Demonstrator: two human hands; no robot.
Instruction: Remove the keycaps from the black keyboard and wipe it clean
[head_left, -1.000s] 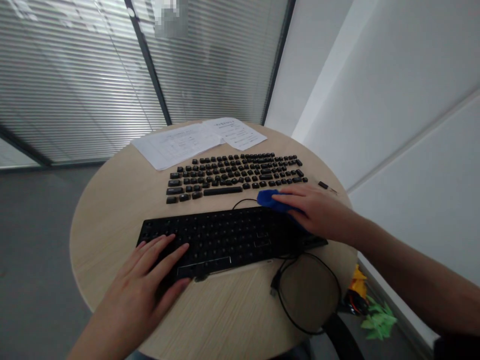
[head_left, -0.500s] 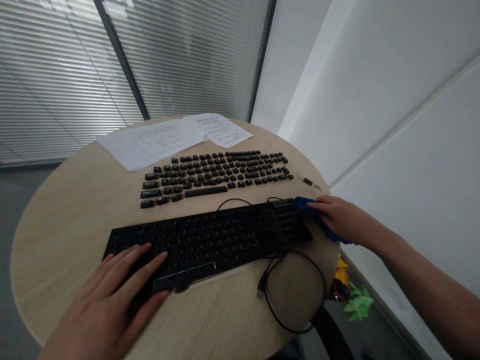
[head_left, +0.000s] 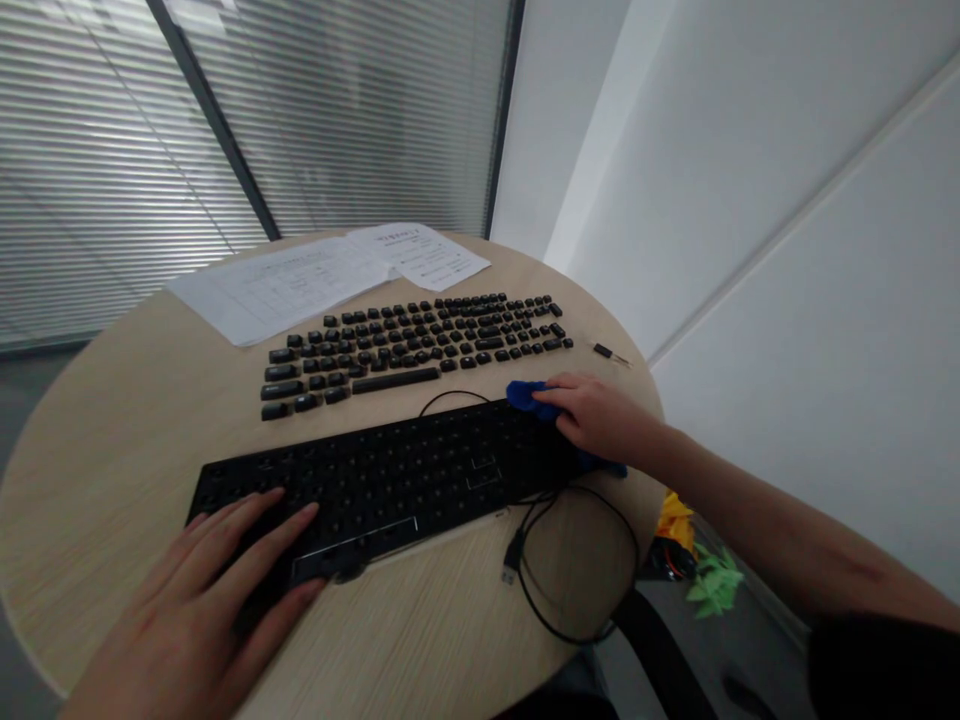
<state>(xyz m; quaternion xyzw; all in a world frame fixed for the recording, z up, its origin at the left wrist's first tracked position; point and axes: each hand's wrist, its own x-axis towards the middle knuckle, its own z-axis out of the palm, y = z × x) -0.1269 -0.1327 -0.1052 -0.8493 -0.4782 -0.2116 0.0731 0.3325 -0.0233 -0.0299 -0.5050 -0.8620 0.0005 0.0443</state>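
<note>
A black keyboard [head_left: 375, 490] with its keycaps off lies slantwise on the round wooden table. Across its left end rests my left hand [head_left: 202, 600], fingers spread and the thumb along the front edge. My right hand [head_left: 596, 415] pinches a blue cloth [head_left: 529, 395] and presses it on the far edge of the keyboard's right part; more of the cloth hangs under the palm. The keyboard's right end is mostly hidden by that hand and cloth. Behind the keyboard, the loose black keycaps [head_left: 395, 380] are laid out in rows.
Printed papers [head_left: 285, 285] lie at the table's far side. A small black tool with metal wires [head_left: 604, 350] sits near the right edge. The keyboard's USB cable [head_left: 525, 590] loops at the front right. Yellow and green items [head_left: 712, 580] are below, beyond the table edge.
My right hand has slid left with the blue cloth, from the keyboard's right corner onto its top edge. My left hand stays on the keyboard. The view has shifted slightly right.
</note>
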